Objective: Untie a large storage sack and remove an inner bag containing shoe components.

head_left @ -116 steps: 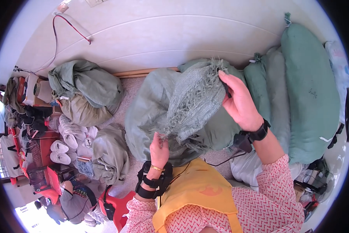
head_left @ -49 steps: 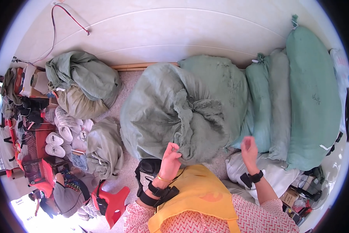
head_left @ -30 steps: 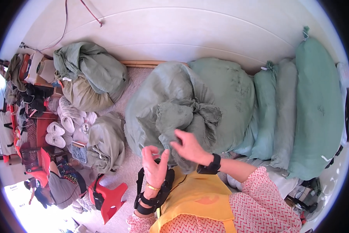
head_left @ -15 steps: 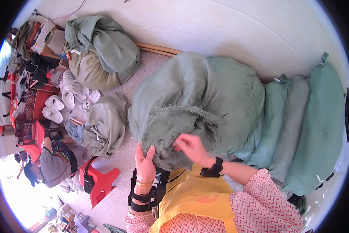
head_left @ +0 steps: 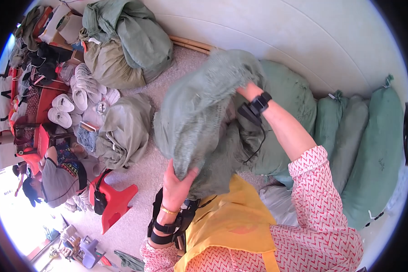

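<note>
A large grey-green woven sack (head_left: 186,109) with a frayed rim stands in front of me, its mouth pulled up and spread. My left hand (head_left: 176,185) is closed on the near left edge of its cloth, thumb on the outside. At the far side of the mouth, my right hand (head_left: 249,92) is closed on the raised rim, its fingertips partly hidden by the cloth. Below my right wrist, a thin black cord (head_left: 261,144) hangs against the sack. The folds hide most of what lies inside.
Bulging green sacks (head_left: 290,109) stand along the wall to the right. More tied sacks (head_left: 145,50) and a slumped grey sack (head_left: 127,131) sit at left, beside white shoes (head_left: 61,111). A person (head_left: 61,174) sits near a red plastic stool (head_left: 113,201).
My right hand has moved up and away from me, lifting the frayed rim and opening the sack's mouth. My left hand keeps its hold on the near edge.
</note>
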`<action>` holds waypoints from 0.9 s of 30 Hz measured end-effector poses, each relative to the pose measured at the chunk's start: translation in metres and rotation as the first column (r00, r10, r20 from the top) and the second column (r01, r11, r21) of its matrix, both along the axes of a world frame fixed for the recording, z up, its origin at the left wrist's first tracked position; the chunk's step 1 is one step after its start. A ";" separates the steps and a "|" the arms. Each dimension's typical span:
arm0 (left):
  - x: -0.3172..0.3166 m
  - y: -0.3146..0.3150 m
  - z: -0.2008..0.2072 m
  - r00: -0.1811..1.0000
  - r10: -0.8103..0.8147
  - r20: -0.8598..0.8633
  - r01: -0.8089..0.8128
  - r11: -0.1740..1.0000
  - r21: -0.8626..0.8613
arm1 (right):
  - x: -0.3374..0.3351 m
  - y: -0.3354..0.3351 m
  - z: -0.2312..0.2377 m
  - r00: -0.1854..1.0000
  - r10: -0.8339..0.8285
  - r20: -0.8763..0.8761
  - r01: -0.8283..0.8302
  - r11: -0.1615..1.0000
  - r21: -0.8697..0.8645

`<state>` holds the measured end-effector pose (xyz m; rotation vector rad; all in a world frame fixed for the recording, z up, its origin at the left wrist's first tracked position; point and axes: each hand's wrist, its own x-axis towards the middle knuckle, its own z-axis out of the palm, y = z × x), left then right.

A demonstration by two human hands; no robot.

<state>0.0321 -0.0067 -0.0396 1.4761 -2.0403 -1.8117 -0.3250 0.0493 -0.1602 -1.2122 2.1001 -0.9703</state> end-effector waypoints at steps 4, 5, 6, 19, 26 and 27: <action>0.002 -0.018 0.005 0.866 0.462 -0.194 -0.402 0.872 0.282 | 0.049 -0.063 0.077 0.704 0.606 -0.370 -0.176 0.654 0.736; -0.010 -0.022 0.007 0.834 0.514 -0.201 -0.424 0.831 0.360 | 0.019 -0.021 -0.014 0.529 0.510 -0.678 -0.313 0.860 0.402; -0.012 -0.027 0.009 0.835 0.513 -0.199 -0.424 0.830 0.362 | 0.033 -0.019 -0.047 0.823 0.231 -0.518 -0.257 0.966 0.024; -0.013 -0.058 0.003 0.867 0.477 -0.143 -0.404 0.843 0.356 | 0.114 0.011 -0.127 0.644 -0.026 0.765 -0.077 0.992 0.099; -0.023 -0.062 -0.030 0.997 0.045 -0.056 -0.056 0.976 -0.209 | 0.164 -0.055 -0.008 0.041 -0.019 0.999 0.196 0.980 0.011; -0.024 -0.062 -0.038 0.999 -0.002 -0.039 -0.008 0.963 -0.269 | 0.175 -0.054 0.010 -0.040 -0.022 0.999 0.184 0.982 0.029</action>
